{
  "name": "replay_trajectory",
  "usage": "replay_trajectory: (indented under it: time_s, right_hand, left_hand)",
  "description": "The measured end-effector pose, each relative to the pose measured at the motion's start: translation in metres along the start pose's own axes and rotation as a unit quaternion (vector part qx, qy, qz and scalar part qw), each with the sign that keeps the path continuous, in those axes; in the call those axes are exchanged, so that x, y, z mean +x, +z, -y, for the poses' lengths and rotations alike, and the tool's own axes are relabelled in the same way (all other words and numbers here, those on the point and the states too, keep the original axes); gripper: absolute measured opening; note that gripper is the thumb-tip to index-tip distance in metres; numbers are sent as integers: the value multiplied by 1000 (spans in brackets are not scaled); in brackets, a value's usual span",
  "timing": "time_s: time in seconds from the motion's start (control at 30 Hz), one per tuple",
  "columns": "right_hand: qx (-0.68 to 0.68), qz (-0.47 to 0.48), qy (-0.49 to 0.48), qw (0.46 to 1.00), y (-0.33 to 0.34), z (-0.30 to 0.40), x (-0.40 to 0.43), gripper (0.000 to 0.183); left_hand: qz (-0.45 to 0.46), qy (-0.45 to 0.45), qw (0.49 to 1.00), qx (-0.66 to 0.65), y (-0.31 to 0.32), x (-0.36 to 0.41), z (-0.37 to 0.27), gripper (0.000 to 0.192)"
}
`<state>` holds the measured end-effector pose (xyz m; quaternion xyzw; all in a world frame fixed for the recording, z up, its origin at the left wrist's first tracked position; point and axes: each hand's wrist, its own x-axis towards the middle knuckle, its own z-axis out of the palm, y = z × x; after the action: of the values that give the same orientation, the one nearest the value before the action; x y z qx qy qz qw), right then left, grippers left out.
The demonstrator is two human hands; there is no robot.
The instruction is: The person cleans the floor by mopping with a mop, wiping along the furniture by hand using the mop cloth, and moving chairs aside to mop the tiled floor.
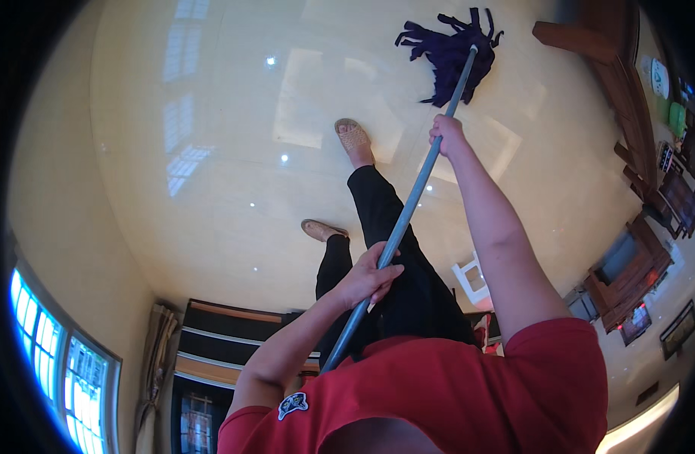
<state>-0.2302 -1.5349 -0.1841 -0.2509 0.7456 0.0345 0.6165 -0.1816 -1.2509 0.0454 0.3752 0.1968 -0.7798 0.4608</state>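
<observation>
A mop with a grey-blue pole (pixel 411 207) slants across the view from my body toward the upper right. Its dark purple cloth-strip head (pixel 454 59) lies spread on the glossy cream tiled floor (pixel 222 125). My left hand (pixel 374 274) grips the pole's upper part, close to my waist. Farther down, my right hand (pixel 448 135) is wrapped around the pole a short way from the mop head. The pole's top end is hidden near my red shirt (pixel 438 391).
Dark wooden furniture (pixel 625 85) stands at the right, near the mop head. A white plastic stool (pixel 471 278) is beside my right arm. Behind my left side are a black-fronted cabinet (pixel 228 343), a curtain (pixel 154 369) and a barred window (pixel 58 352). My sandalled feet are on the floor.
</observation>
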Motion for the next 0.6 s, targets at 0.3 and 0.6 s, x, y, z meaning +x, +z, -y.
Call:
replay_trajectory:
  time_s: [0.3, 0.6]
  right_hand:
    - [-78, 53, -57, 994, 44, -43, 0, 7]
    - [-279, 95, -137, 946, 148, -152, -73, 13]
  left_hand:
    - [-21, 62, 994, -90, -38, -23, 52, 25]
    - [-39, 162, 940, -298, -77, -96, 158, 25]
